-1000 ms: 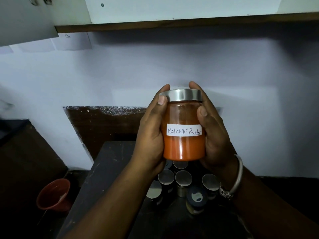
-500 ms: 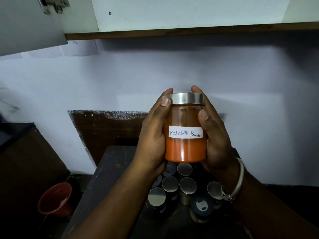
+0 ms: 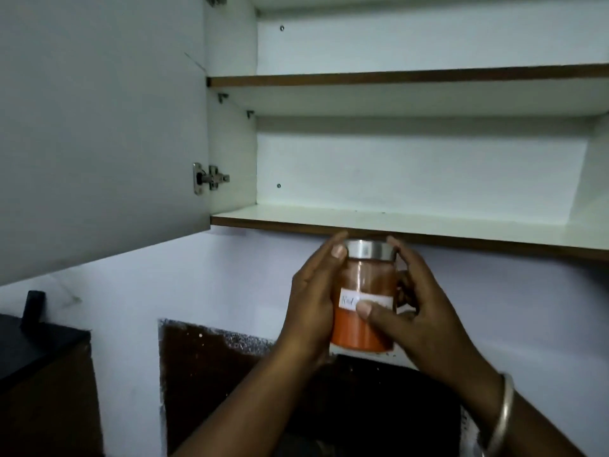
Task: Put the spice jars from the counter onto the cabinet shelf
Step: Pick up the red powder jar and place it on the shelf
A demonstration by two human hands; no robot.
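Both hands hold one glass jar of red chilli powder (image 3: 364,288) upright, with a steel lid and a white handwritten label. My left hand (image 3: 313,298) clasps its left side; my right hand (image 3: 415,311) wraps the right side, thumb across the label. The lid sits just below the front edge of the lower cabinet shelf (image 3: 395,222), which is white and bare. The other jars on the counter are out of view.
The cabinet door (image 3: 99,127) stands open at the left with its hinge (image 3: 211,178) showing. An upper shelf (image 3: 395,77) runs above. A dark object (image 3: 36,341) sits at the lower left. A bangle (image 3: 501,417) circles the right wrist.
The jar has gone up from chest height to just under the lower shelf. My view has tilted up, so the cabinet's inside shows and the counter jars have dropped out of sight.
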